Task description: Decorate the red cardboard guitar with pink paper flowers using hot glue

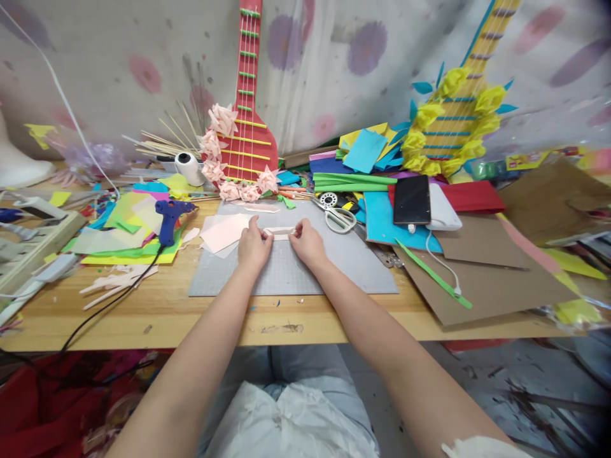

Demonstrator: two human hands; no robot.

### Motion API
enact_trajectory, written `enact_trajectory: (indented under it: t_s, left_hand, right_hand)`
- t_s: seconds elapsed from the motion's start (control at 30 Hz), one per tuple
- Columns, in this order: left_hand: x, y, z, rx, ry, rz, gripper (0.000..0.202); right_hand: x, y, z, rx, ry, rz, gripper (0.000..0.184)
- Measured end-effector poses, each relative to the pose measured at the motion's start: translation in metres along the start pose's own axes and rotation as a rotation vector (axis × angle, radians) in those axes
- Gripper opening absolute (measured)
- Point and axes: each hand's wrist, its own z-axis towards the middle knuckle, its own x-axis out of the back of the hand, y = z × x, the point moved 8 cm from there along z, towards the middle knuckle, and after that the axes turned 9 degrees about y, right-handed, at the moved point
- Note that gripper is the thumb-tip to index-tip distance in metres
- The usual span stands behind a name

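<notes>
My left hand (252, 245) and my right hand (308, 243) rest on a grey cutting mat (334, 267) on the wooden table. Between them they pinch a narrow strip of pale pink paper (280, 233), one hand at each end, fingers closed on it. More pale pink sheets (222, 234) lie just left of my left hand. A pair of scissors (338, 217) sits close beyond my right hand.
A blue glue gun (168, 219) with a black cord lies on coloured paper at the left. A phone (412, 200) on a white power bank, brown card (482, 280), a tape roll (189, 168) and two paper guitars (248, 127) stand behind.
</notes>
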Motion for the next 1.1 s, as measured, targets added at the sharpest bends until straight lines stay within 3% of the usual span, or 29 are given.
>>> enact_trajectory:
  t_s: [0.53,0.77,1.1]
  left_hand:
    - [-0.001,-0.001,0.001,0.075,0.022,0.044,0.053]
    - [-0.006,0.012,0.000,-0.100,-0.031,0.190,0.009]
    - [-0.008,0.017,-0.003,-0.147,0.044,0.247,0.018]
  right_hand:
    - [0.002,-0.009,-0.002,0.057,0.010,-0.118,0.008]
    - [-0.002,-0.013,-0.003,0.133,0.022,-0.230,0.012]
    - [-0.004,-0.026,-0.009,0.197,-0.027,-0.328,0.023]
